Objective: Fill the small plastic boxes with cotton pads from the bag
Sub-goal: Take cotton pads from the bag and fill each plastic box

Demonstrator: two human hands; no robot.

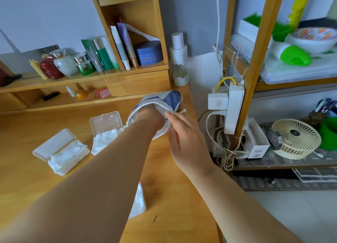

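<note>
Open table in front, crowded back and right edge.

Bare wood of the table (27, 178) at near left and between the forearms. Mid-left taken by two open plastic boxes (62, 151) (105, 131) stuffed with cotton pads, a narrow gap between them. Loose heap of pads (139, 200) just under the left forearm. Bag (164, 100) lying at the far right corner, left hand (151, 118) buried in its mouth, right hand (184, 135) at its rim. Tall white bottle (179, 60) upright right behind the bag. Low shelf (82, 76) crowded with jars and tubes along the back. Power strip (234, 107) and tangled cables just past the right table edge.
</note>
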